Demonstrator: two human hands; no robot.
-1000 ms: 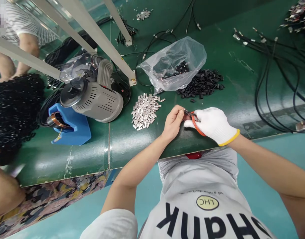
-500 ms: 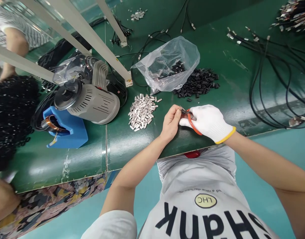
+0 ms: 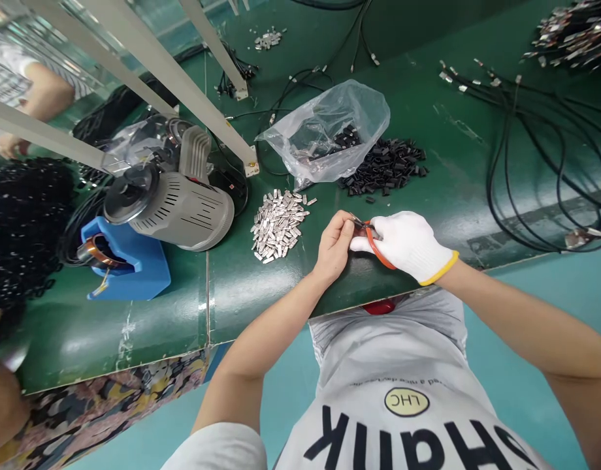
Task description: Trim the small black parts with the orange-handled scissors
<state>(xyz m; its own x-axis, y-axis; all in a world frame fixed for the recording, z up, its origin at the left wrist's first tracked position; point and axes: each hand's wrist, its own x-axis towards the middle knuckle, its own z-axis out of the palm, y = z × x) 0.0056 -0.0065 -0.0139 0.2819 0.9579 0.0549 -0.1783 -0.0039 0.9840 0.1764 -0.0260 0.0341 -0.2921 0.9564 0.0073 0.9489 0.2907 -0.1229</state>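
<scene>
My right hand point(image 3: 409, 247), in a white glove with a yellow cuff, is wrapped round orange-handled pliers point(image 3: 379, 251). The plier jaws point left and meet the fingertips of my bare left hand point(image 3: 336, 243). Those fingers are pinched together at the jaws; what they hold is too small and covered to make out. Left of my left hand lies a pile of small silver metal connector shells point(image 3: 278, 225). Beyond both hands is a heap of small black plastic pieces point(image 3: 391, 163), beside a clear plastic bag point(image 3: 330, 130) with more black pieces inside.
A grey machine point(image 3: 183, 209) and a blue tape dispenser point(image 3: 148, 267) stand left on the green table point(image 3: 242, 294). Pale metal posts point(image 3: 173, 72) rise behind them. Black cables point(image 3: 506, 150) coil at right. Other people's arms point(image 3: 48, 91) show at far left, near a black cable pile point(image 3: 26, 222).
The view has shifted slightly. My hands stay together at the plier jaws with almost no change. At the far left, another person's arm has moved.
</scene>
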